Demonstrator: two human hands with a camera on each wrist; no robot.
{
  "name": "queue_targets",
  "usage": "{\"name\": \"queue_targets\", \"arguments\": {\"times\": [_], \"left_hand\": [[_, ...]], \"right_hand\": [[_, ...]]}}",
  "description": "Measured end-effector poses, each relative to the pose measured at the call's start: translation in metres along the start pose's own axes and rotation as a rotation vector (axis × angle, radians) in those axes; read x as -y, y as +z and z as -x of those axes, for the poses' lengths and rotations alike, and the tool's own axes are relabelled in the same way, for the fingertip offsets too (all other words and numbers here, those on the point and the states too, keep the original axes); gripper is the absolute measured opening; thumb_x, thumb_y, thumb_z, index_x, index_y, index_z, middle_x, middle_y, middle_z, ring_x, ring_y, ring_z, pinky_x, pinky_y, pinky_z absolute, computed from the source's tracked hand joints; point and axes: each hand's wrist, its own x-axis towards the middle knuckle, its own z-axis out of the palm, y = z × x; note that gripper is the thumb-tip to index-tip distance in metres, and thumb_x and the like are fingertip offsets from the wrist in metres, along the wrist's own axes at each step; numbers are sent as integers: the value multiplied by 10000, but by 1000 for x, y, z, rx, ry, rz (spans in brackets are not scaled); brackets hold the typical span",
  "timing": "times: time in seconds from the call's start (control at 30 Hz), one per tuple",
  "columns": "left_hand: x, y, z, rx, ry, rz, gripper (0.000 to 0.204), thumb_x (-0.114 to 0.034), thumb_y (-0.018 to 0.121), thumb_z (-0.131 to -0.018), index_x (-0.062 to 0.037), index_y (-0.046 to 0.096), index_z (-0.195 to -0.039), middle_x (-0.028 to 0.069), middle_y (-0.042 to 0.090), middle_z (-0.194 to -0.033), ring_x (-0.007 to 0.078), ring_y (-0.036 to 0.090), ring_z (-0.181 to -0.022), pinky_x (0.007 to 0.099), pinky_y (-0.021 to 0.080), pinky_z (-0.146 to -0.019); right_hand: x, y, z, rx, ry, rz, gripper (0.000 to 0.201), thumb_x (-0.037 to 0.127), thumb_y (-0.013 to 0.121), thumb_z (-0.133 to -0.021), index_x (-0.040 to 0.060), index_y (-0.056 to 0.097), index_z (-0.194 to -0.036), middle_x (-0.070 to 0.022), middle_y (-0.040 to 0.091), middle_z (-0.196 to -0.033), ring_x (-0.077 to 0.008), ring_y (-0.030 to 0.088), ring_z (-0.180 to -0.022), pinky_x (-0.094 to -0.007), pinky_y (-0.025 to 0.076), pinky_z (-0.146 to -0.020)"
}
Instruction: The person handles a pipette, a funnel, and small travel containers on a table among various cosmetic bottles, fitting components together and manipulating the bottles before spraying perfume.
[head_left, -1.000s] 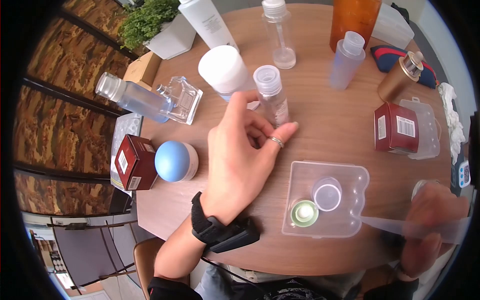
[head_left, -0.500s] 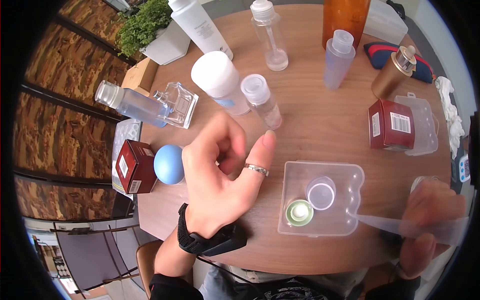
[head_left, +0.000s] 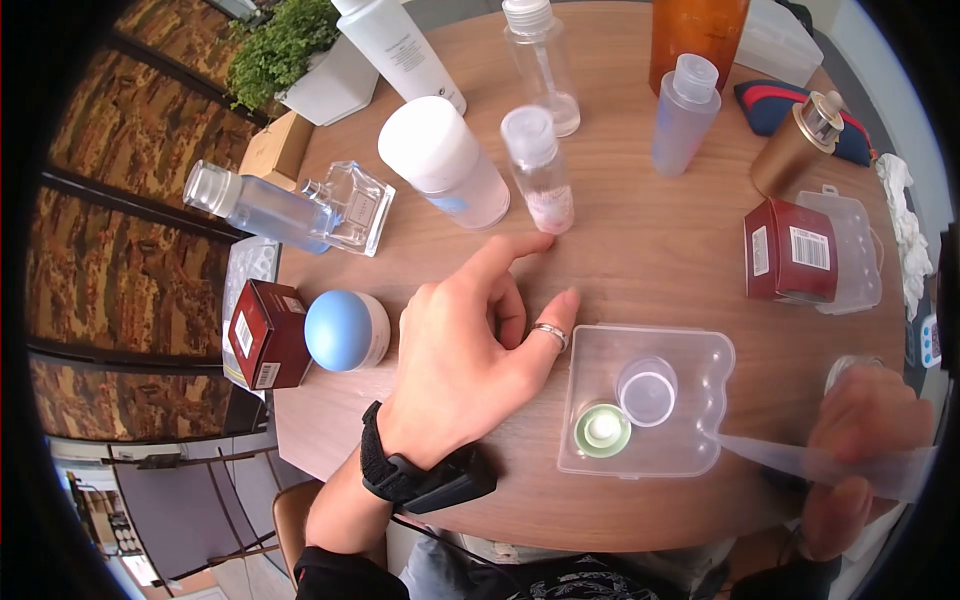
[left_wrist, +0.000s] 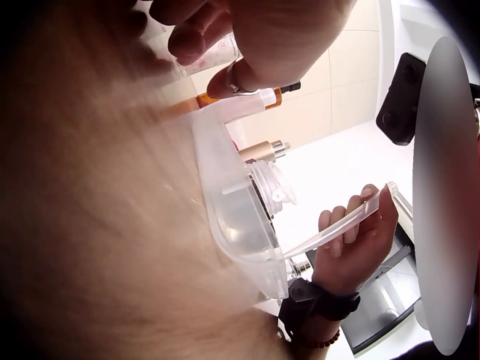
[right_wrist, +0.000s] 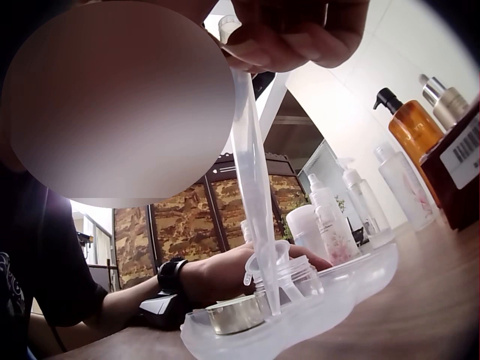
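Note:
In the head view, my left hand (head_left: 465, 360) reaches forward with the index fingertip at the base of a small clear bottle with a frosted cap (head_left: 530, 135). The other fingers bend in loosely and hold nothing. My right hand (head_left: 865, 430), at the right edge, pinches the raised lid (head_left: 780, 453) of a clear plastic box; the right wrist view shows this lid (right_wrist: 253, 180) edge-on. Lying open on the table, the box (head_left: 695, 365) holds a small clear round pot (head_left: 648, 390) and a green-rimmed tin with a white middle (head_left: 603, 430).
Beyond my left hand stand a white-capped jar (head_left: 445, 165), a clear bottle (head_left: 545, 70) and a frosted bottle (head_left: 685, 120). Left are a blue-lidded jar (head_left: 340, 330), a dark red box (head_left: 268, 335) and a perfume bottle (head_left: 360, 210). Another red box (head_left: 790, 250) and a brown-gold dropper bottle (head_left: 795, 150) stand right.
My left hand let go of the small bottle and drew back, then extended its index finger to the bottle's base. The bottle now stands slightly farther away. My right hand keeps its pinch on the lid.

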Motion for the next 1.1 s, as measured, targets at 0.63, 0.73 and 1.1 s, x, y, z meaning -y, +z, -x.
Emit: {"name": "queue_targets", "arguments": {"times": [0.63, 0.73, 1.1], "left_hand": [[7, -1, -3, -150, 455, 59, 244, -51, 776, -776, -46, 689, -1004, 80, 617, -998, 164, 561, -792, 288, 454, -597], [8, -4, -4, -126, 481, 29, 272, -41, 771, -767, -43, 694, -1028, 90, 638, -1028, 214, 585, -832, 303, 491, -693], [6, 1, 1, -188, 408, 29, 200, -11, 741, -787, -21, 698, -982, 88, 632, -890, 196, 568, -769, 312, 482, -726]], "right_hand": [[-6, -3, -11, 72, -141, -71, 333, 405, 642, -900, 101, 519, -960, 4, 521, -608, -140, 461, -534, -325, 425, -685], [-1, -8, -11, 116, -107, -24, 334, 401, 649, -892, 101, 524, -971, 1, 521, -603, -136, 470, -537, -324, 423, -682], [8, -10, -14, 168, -25, -4, 351, 417, 678, -867, 92, 581, -957, -36, 540, -728, -159, 472, -605, -361, 396, -634]]}}
